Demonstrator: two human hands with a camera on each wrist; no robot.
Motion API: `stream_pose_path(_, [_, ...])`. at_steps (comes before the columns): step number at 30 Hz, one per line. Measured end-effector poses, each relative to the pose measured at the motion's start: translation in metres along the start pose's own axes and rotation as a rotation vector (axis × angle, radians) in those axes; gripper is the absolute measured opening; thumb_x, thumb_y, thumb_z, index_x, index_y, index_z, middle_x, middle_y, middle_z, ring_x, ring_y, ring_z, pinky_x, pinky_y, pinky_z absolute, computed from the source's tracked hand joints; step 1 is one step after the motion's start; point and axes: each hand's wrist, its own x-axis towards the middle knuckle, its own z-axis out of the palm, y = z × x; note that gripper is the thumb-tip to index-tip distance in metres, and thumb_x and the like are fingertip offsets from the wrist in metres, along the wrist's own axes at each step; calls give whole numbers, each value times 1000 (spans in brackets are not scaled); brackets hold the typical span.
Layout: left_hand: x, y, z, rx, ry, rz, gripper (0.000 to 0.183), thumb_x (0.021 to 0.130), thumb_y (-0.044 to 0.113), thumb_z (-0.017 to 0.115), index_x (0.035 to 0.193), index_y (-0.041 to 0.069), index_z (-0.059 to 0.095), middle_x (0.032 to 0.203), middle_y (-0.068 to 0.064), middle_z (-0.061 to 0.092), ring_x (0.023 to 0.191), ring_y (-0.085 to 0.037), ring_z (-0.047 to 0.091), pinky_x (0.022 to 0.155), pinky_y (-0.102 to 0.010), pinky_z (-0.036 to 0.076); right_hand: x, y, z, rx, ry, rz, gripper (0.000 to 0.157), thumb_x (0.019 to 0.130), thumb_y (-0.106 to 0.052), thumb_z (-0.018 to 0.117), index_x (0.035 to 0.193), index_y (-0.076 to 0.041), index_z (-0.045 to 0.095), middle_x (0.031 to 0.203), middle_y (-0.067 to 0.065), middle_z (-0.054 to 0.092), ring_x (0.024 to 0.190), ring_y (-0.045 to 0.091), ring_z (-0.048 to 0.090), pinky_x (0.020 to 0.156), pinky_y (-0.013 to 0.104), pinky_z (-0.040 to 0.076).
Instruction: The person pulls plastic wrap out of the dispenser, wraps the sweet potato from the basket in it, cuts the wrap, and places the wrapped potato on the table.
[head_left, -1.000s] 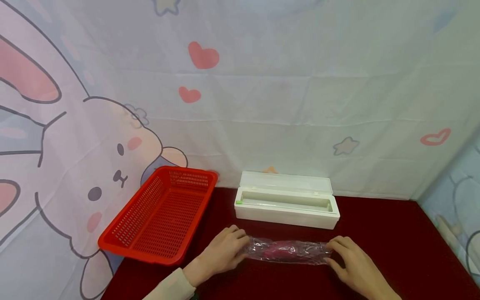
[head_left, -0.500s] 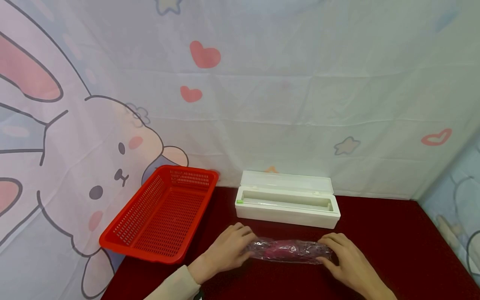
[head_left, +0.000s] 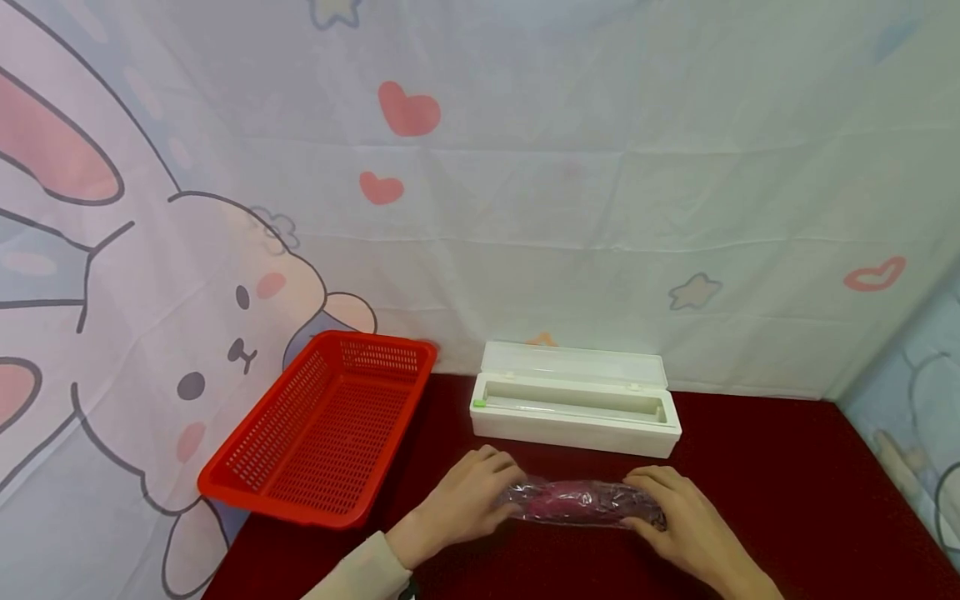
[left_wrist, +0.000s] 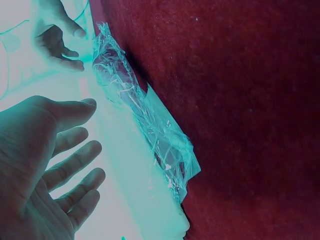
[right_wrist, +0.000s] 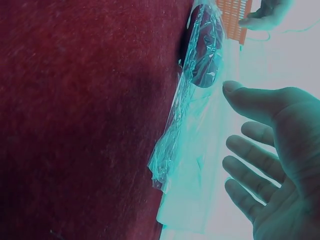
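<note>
A pinkish-red, rounded long object (head_left: 564, 499) lies in crinkled clear plastic wrap (head_left: 611, 502) at the front of the table. My left hand (head_left: 468, 500) pinches the left end of the wrap, thumb on the near side and fingers over the top. At the other end, my right hand (head_left: 682, 518) holds the film with bent fingers and thumb. In the right wrist view the wrapped object (right_wrist: 202, 60) looks dark and smooth, its exact kind unclear. Both wrist views show loosely bent fingers beside the film, with contact hard to make out.
Behind the wrap stands a white film dispenser box (head_left: 573, 437), its lid (head_left: 573, 367) raised and a green slider (head_left: 478, 404) at its left. A red mesh basket (head_left: 390, 408) sits to the left on the dark red table (head_left: 780, 492). A printed curtain (head_left: 540, 208) hangs behind.
Both hands have moved inward along the wrap, the left to the right and the right to the left. The span of film between them is shorter. Box and basket stay put.
</note>
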Motion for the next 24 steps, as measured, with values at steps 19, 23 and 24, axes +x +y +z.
stream_pose_path(19, [12,9,12,-63,-34,24,48,93,38,83,135,17,70,132,3,72,125,-17,64,109,-35,52,6,-4,15,28,-8,-31,60,78,-31,96,131,-11,75,136,2,71,120,29,69,96,53,59])
stream_pose_path(23, [14,11,15,-71,-62,19,50,94,39,82,137,18,69,135,3,71,127,-16,64,110,-36,51,8,-5,18,42,-22,-32,60,79,-31,96,131,-12,75,137,3,71,121,29,69,97,53,59])
stream_pose_path(24, [15,11,16,-75,-67,17,50,94,38,82,137,18,69,135,4,71,127,-16,64,110,-36,51,8,-5,19,47,-24,-35,60,79,-31,96,131,-12,75,136,3,71,121,29,69,97,53,59])
